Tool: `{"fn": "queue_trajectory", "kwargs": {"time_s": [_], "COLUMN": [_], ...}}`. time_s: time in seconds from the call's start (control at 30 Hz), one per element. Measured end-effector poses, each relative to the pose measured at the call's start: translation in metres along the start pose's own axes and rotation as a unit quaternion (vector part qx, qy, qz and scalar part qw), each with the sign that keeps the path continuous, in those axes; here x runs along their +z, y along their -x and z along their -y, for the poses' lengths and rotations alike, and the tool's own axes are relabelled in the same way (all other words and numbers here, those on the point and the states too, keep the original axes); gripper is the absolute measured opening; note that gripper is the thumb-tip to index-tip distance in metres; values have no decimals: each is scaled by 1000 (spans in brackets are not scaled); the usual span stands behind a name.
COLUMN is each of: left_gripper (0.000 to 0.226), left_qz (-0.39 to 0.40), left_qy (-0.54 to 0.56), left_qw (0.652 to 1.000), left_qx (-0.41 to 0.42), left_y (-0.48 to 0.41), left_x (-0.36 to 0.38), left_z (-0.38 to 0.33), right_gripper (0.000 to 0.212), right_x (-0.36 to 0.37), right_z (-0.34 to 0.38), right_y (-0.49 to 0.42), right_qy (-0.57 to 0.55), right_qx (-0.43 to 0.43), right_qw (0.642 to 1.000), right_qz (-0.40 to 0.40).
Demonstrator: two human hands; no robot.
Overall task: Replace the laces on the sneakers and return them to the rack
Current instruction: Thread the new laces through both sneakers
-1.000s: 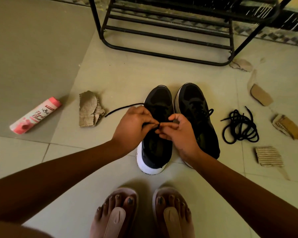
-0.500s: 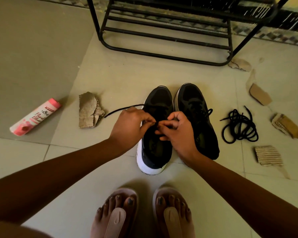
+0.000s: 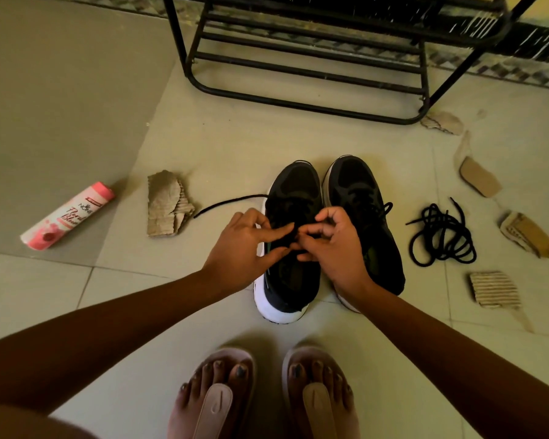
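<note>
Lace (image 3: pixel 229 202) is part-threaded on the left sneaker (image 3: pixel 293 277), with its free end trailing across the floor to that sneaker's left. Your left hand (image 3: pixel 240 245) and right hand (image 3: pixel 336 245) each have a fingertip-pinch grip on it over the midfoot. It's black on black, so contact is hard to read.

Risks:
- The tip slips and backs out of its eyelet.
- You skip a hole you can't see.
- The trailing end drags on the cardboard scrap (image 3: pixel 167 205) at left.
- You snag the right sneaker (image 3: pixel 358 191), just beside on the right.

Coiled lace (image 3: pixel 441 239) lies farther right; the rack (image 3: pixel 298 103) is beyond the toe.
</note>
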State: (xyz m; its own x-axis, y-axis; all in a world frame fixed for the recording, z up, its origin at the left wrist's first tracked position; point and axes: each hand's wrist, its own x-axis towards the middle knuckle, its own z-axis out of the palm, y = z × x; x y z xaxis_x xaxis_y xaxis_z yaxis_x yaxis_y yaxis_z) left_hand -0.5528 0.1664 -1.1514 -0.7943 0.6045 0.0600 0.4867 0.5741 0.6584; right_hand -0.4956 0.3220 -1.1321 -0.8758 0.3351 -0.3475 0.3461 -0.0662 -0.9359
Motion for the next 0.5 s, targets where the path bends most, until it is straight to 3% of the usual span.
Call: {"fn": "queue_trajectory", "kwargs": {"time_s": [0.1,0.27,0.5], "left_gripper": [54,50,32], "left_qz": [17,8,29], "left_qy": [19,-23,72], "left_qw": [999,1000,991], "left_qx": [-18,-7,-112], "left_y": [4,0,2], "left_x": [3,-2,2], "left_z": [1,-1,-12], "right_gripper": [29,30,33], "right_x": [0,2,-14], "right_z": [-1,-4,6], "right_y": [1,2,-2], "right_qy": [-3,56,145], "right_qx": [-6,-49,-85], "right_qw": [1000,997,986], "right_qz": [-4,-19,3]}}
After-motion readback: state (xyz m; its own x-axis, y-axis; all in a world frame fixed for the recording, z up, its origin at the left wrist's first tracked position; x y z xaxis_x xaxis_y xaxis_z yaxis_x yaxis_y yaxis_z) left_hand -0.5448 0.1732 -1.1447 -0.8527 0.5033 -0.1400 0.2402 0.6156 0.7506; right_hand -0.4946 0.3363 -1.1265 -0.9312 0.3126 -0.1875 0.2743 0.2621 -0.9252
